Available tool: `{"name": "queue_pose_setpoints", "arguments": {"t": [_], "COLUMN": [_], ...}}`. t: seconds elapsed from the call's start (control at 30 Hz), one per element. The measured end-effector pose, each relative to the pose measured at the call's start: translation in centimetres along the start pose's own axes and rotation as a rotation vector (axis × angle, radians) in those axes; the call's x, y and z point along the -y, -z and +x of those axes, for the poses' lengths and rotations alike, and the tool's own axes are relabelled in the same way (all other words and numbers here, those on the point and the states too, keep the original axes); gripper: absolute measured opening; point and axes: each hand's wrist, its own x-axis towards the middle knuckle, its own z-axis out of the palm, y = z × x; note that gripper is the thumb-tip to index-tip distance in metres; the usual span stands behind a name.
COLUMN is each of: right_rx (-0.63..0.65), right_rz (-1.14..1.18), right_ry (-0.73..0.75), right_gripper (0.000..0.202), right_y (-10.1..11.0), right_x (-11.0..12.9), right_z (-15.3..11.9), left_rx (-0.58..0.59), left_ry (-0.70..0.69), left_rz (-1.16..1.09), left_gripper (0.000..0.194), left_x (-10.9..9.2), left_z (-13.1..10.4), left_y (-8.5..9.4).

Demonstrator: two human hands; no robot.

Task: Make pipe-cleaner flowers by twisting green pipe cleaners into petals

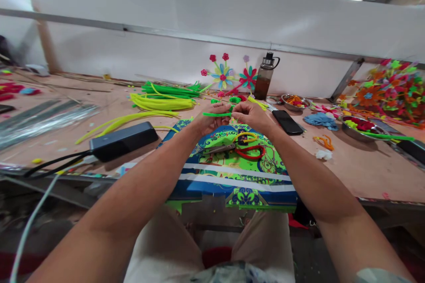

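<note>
Both hands meet over the far part of a green and blue patterned mat. My left hand [214,117] is closed around a green pipe cleaner [215,115], whose straight end sticks out to the left across the fingers. Pinched at the same spot, the fingertips of my right hand [249,114] grip the pipe cleaner's other part, where the green bends near both hands. Fine detail between the fingertips is hidden. Scissors [250,152] with red and yellow handles lie on the mat [226,168] below the hands.
Bundles of yellow pipe cleaners [162,102] and green pipe cleaners [172,89] lie left of the hands. Pipe-cleaner flowers [222,77] and a bottle [264,77] stand behind. A black power bank-like box [124,140] is at left; a phone [287,122] and metal bowls [361,130] are at right.
</note>
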Motion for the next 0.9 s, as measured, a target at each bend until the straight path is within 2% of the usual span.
{"name": "queue_pose_setpoints", "arguments": {"t": [0.2,0.53,0.8,0.9], "right_rx": [-0.065,-0.14,-0.198,-0.19], "right_rz": [-0.203,-0.293,-0.288,-0.255], "right_ry": [0.032,-0.013,-0.12,-0.093], "right_gripper": [0.011,0.006,0.009,0.008], "right_y": [0.2,-0.1,-0.7,-0.9], "right_x": [0.4,0.3,0.1,-0.4], "right_z": [-0.2,-0.1,0.1,0.2], "left_rx": [0.063,-0.047,-0.055,-0.094], "left_ry": [-0.056,-0.032,-0.132,-0.115], "left_rz": [0.134,0.191,0.263,0.259], "left_gripper": [0.032,0.033,0.03,0.028], "left_x": [-0.3,0.5,0.9,1.0], "left_z": [-0.5,-0.1,0.2,0.3], "left_y": [-0.3,-0.2,-0.2,-0.2]}}
